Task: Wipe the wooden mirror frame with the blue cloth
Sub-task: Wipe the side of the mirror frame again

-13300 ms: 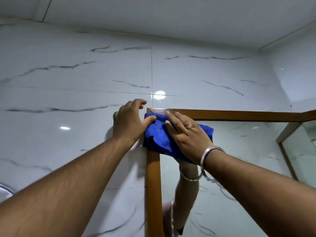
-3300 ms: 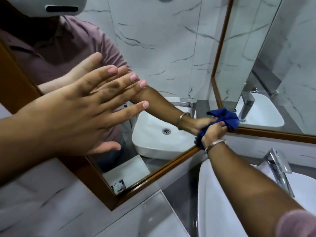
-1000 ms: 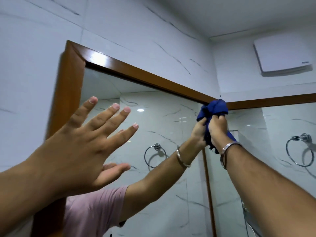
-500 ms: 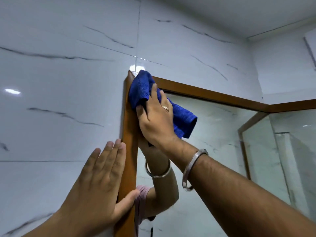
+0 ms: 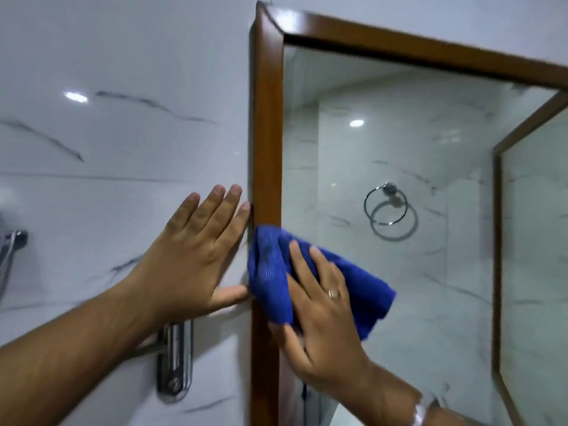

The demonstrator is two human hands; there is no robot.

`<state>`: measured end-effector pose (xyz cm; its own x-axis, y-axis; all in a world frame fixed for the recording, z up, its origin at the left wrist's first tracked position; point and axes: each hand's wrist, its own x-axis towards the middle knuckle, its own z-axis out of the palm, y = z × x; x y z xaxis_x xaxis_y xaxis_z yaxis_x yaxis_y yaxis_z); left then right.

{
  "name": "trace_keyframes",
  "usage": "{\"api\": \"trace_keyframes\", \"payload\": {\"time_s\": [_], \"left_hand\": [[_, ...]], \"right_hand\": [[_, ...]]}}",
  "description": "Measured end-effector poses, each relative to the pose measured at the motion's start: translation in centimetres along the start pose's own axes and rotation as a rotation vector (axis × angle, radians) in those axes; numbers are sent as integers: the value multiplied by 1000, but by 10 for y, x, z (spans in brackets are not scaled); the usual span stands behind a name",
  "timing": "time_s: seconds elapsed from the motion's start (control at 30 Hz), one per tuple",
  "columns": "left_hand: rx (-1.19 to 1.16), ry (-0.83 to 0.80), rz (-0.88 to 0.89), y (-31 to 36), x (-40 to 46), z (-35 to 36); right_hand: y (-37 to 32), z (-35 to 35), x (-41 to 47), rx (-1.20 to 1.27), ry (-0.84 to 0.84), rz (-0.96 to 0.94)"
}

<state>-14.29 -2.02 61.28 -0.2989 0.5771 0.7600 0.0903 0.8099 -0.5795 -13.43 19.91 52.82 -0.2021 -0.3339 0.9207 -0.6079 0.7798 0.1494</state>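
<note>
The right hand (image 5: 322, 321) lies flat on the blue cloth (image 5: 310, 284) and presses it against the left vertical side of the wooden mirror frame (image 5: 266, 133). Its fingers (image 5: 299, 256) are stretched and a little spread, pointing up and to the left, not clenched; they do not grip the cloth but hold it down with the palm. A ring (image 5: 333, 293) sits on one finger and a metal bracelet (image 5: 418, 412) shows at the wrist. The right forearm comes from the lower right corner and rises toward the frame.

The cloth covers the frame about at mid height of the picture. Its left part wraps over the wooden edge, and its right part lies on the mirror glass (image 5: 384, 149) beside the frame.

The left hand (image 5: 196, 259) is open and rests flat on the white marble wall (image 5: 123, 72), just left of the frame. Its fingers are straight, close together and point upward; the thumb reaches to the right, very near the cloth, and I cannot tell if it touches. This hand holds nothing. The left forearm comes from the lower left corner.

Under the left hand a chrome fitting (image 5: 174, 361) is fixed on the wall. A towel ring (image 5: 386, 207) shows as a reflection in the mirror.
</note>
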Motion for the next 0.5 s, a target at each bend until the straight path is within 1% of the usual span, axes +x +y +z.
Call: {"api": "trace_keyframes", "payload": {"time_s": [0.13, 0.2, 0.27, 0.33, 0.43, 0.5], "left_hand": [[64, -132, 4, 8, -27, -9], [67, -190, -32, 19, -36, -14], [35, -194, -103, 39, -49, -18], [-49, -170, -142, 71, -71, -19], [-192, -140, -72, 137, -130, -14], [-237, -150, -6, 173, -173, -8]], "right_hand": [[-21, 39, -125, 73, -123, -10], [-34, 52, -177, 94, -206, 18], [-45, 60, -216, 112, -276, 58], [-54, 65, -242, 109, -345, 85], [-63, 68, -268, 106, -450, 96], [-69, 68, -279, 140, -481, 136]]}}
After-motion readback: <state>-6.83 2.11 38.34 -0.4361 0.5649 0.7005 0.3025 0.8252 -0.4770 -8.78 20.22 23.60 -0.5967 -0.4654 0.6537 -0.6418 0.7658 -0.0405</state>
